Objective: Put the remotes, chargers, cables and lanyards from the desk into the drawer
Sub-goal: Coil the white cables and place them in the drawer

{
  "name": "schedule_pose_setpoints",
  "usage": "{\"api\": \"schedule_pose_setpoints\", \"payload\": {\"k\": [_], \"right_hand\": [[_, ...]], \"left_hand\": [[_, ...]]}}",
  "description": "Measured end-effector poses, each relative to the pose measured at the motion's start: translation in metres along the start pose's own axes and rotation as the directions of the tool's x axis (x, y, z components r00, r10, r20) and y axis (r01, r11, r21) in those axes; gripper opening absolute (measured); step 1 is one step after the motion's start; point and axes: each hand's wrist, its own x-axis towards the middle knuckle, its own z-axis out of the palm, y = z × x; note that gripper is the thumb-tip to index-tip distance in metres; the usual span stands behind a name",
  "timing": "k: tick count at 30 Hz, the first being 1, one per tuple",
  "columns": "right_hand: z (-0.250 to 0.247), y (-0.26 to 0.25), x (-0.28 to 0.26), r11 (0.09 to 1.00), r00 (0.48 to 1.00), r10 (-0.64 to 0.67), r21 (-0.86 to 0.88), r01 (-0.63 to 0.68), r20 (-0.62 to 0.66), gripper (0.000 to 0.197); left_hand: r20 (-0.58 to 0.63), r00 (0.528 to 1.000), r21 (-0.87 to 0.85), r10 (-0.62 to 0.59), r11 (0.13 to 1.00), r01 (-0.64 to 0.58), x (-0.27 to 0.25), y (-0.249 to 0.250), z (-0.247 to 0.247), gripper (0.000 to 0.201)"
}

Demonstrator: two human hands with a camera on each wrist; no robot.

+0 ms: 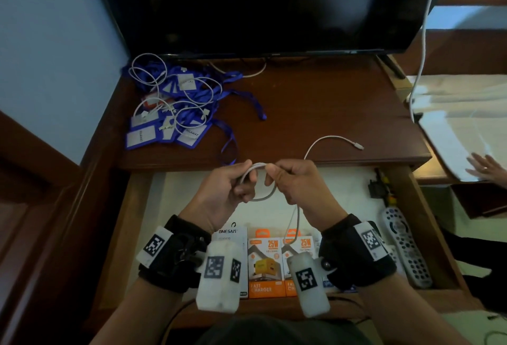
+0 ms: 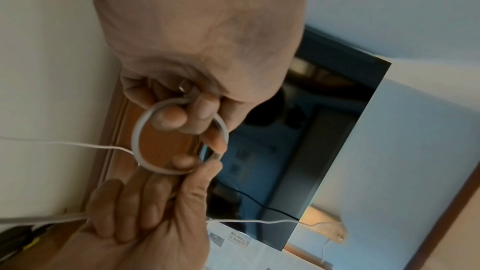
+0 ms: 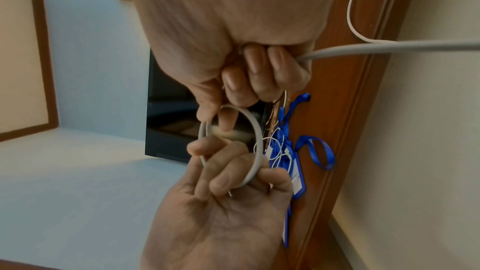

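Both hands, left hand [image 1: 225,188] and right hand [image 1: 296,183], pinch white cable [image 1: 258,180] mid-coil at frame centre; next: finish loop, drop into drawer [image 1: 343,188].

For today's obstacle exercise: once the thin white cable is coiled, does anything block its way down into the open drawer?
Nothing visible does. Both the left hand and right hand hold the thin white cable directly above the open wooden drawer, whose pale floor lies bare beneath the hands, beyond the orange charger boxes.
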Motion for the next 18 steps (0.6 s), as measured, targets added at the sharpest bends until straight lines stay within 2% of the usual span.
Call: {"api": "schedule_pose_setpoints", "payload": {"k": [2,6,10,14,18], "right_hand": [[0.0,0.0,0.001,1.0,0.999,-0.002,0.026,0.003,-0.036,0.032],[0.001,0.002,0.002,0.999,0.999,-0.014,0.046,0.015,-0.035,0.026],[-0.004,0.012,0.003,0.998,0.999,-0.023,0.063,0.026,-0.045,0.016],[-0.022,0.035,0.001,0.99,0.997,0.026,0.141,-0.015,-0.077,0.018],[-0.037,0.048,-0.004,0.956,0.992,0.088,0.287,-0.058,-0.092,0.022]], "left_hand": [[-0.005,1.0,0.016,-0.018,1.0,0.018,-0.002,0.0,0.0,0.041],[0.023,0.999,-0.075,-0.047,0.996,0.049,-0.004,0.002,-0.002,0.039],[0.086,0.996,-0.323,-0.022,0.945,0.049,-0.008,0.011,-0.012,0.035],[0.072,0.991,-0.475,0.111,0.877,-0.064,-0.015,0.032,-0.041,0.028],[-0.05,0.985,-0.381,0.167,0.908,-0.174,-0.023,0.047,-0.055,0.027]]}}
